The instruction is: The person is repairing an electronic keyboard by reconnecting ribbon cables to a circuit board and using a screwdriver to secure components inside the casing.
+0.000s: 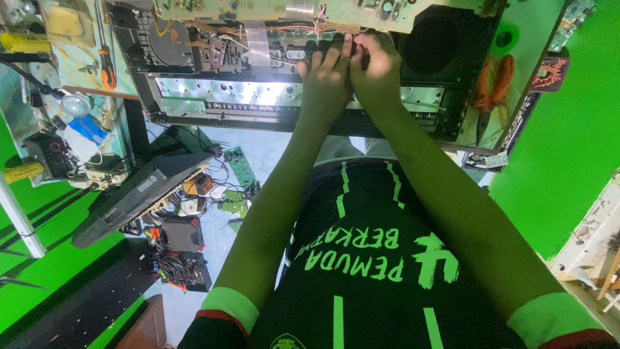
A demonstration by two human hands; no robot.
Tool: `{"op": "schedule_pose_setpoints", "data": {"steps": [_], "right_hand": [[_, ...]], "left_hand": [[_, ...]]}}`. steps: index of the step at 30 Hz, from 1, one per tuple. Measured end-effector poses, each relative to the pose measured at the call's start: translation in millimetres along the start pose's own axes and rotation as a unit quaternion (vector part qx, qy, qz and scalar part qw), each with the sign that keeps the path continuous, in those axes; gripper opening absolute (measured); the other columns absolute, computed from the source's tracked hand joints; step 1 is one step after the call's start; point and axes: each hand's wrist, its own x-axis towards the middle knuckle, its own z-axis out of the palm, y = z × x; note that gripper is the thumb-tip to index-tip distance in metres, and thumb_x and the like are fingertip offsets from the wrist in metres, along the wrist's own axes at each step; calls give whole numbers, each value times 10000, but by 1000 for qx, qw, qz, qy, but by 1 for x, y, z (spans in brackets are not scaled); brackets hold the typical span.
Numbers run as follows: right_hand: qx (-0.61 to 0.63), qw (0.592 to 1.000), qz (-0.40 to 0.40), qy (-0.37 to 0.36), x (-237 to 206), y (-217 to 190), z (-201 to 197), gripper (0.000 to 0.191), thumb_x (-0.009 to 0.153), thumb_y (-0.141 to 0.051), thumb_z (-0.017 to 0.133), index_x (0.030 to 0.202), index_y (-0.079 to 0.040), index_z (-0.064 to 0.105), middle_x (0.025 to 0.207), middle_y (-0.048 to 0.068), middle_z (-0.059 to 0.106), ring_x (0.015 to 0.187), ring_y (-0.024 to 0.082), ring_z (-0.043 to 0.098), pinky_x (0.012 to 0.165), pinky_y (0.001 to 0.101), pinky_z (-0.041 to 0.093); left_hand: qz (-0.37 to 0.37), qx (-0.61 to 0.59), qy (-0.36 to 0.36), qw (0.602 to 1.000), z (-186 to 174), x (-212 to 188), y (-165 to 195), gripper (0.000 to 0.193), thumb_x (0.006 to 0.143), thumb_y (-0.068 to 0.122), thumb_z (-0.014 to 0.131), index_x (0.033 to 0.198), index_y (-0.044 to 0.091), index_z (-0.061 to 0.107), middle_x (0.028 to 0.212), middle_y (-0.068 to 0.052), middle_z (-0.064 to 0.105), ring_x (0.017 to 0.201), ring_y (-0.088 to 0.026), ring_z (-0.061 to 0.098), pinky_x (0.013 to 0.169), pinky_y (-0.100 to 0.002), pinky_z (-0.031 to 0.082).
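The opened keyboard (pixel 284 84) lies across the top of the view, its insides showing: wires, a flat grey ribbon cable (pixel 258 42) and a long shiny metal strip (pixel 226 92). Both hands meet at its middle. The left hand (pixel 328 77) and the right hand (pixel 378 64) touch each other, fingers curled in a small pinching grip on something inside. What they pinch is too small to tell. A green circuit board (pixel 240 166) lies on the floor below.
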Motion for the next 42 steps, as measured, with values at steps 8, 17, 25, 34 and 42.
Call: {"op": "schedule_pose_setpoints", "data": {"steps": [8, 17, 25, 34, 42], "right_hand": [[-12, 1000, 11, -20, 4, 0, 2, 42, 1013, 17, 662, 1052, 5, 672, 927, 155, 689, 792, 251, 727, 704, 363, 587], [12, 999, 45, -17, 2, 1, 3, 140, 940, 15, 667, 1079, 34, 663, 964, 211, 672, 828, 321, 719, 743, 402, 587], [-29, 998, 36, -32, 4, 1, 7, 133, 929, -9, 682, 1055, 26, 706, 902, 216, 714, 806, 377, 728, 728, 443, 574], [-81, 997, 2, -16, 12, 0, 11, 147, 1016, -59, 635, 1032, 47, 734, 828, 236, 708, 728, 366, 714, 670, 439, 585], [-158, 987, 4, 5, 20, 5, 10, 102, 941, -62, 677, 995, 9, 726, 867, 234, 690, 727, 349, 704, 628, 428, 589]], "left_hand": [[8, -18, -18, 1000, 0, 4, -4, 510, 921, 114, 719, 1421, 86, 622, 1137, -85, 688, 926, -255, 589, 820, -372, 444], [-19, -36, 10, 999, -2, 1, -5, 437, 945, 141, 702, 1374, 74, 653, 1097, -35, 692, 949, -195, 626, 836, -401, 386], [-74, 20, 4, 997, -6, -5, -8, 409, 930, 271, 676, 1313, 125, 666, 1163, -84, 612, 987, -243, 600, 850, -495, 366], [-63, 83, -3, 995, 2, -4, -5, 505, 988, 312, 612, 1478, 215, 534, 1222, -66, 568, 1044, -259, 550, 844, -522, 376], [-56, 85, -13, 995, 2, 4, 0, 595, 927, 323, 666, 1491, 201, 523, 1258, -93, 551, 1036, -285, 527, 773, -516, 359]]}}
